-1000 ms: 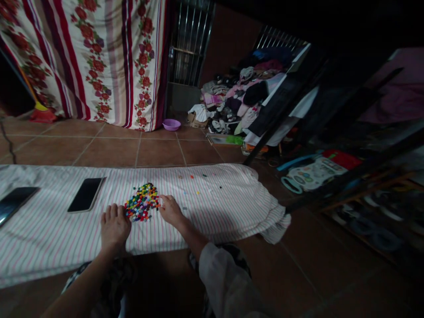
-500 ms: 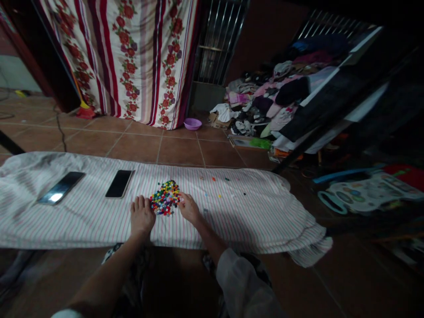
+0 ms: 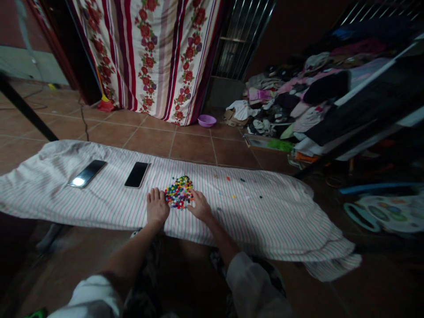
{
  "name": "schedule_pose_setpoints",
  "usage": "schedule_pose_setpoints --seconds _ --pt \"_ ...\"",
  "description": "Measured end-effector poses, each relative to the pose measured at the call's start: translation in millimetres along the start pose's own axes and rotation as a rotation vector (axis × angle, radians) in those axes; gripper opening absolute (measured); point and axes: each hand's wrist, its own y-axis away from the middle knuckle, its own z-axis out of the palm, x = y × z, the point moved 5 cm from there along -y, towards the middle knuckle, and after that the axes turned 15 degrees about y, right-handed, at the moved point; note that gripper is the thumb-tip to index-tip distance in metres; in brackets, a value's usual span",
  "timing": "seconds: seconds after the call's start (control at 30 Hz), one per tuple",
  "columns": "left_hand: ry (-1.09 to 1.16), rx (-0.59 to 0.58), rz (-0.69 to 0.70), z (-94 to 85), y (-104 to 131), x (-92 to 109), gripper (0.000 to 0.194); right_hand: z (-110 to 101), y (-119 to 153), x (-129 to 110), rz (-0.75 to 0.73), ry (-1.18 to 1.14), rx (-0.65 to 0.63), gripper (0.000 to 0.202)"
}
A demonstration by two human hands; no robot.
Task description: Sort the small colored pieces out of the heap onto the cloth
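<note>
A heap of small multicoloured pieces (image 3: 179, 192) lies on the striped cloth (image 3: 109, 203). My left hand (image 3: 157, 207) rests palm down at the heap's left edge, fingers laid out and holding nothing. At the right edge my right hand (image 3: 200, 206) touches the pieces, its thumb and fingers apart; no piece shows between them. To the right, several single pieces are spread out, among them an orange one (image 3: 228, 178), a yellow one (image 3: 233, 196) and a black one (image 3: 260, 197).
Two phones, one with a glare spot (image 3: 88, 173) and one dark (image 3: 136, 175), lie left of my hands. Beyond the cloth are a floral curtain (image 3: 162, 57), a purple basin (image 3: 207, 120) and a pile of clothes (image 3: 285, 97). A toy panel (image 3: 391, 212) is at the right.
The view has shifted, so the cloth and both hands appear further right. The fingers of my right hand have spread apart at the heap's edge. My left hand keeps its place beside the heap.
</note>
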Motion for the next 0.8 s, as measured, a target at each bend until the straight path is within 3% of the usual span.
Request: schedule_pose_setpoints --seconds 0.17,0.4,0.67,0.8 --pt "-0.015 -0.009 0.0 -1.6 -0.2 0.8 0.044 -1.6 -2.6 1.1 0.016 -0.073 0.062 0.064" --pt "0.038 -0.007 -0.007 -2.6 -0.2 0.5 0.045 3.1 -18.3 -3.8 -0.017 -0.342 0.035 0.057" --pt "0.025 -0.021 -0.014 -3.3 -0.8 0.9 0.044 -8.8 -28.7 -1.6 0.111 -0.139 0.042 0.036" --pt "0.012 -0.027 -0.018 -2.9 -0.9 0.8 0.045 0.0 -32.1 -7.0 0.052 -0.228 0.019 0.038"
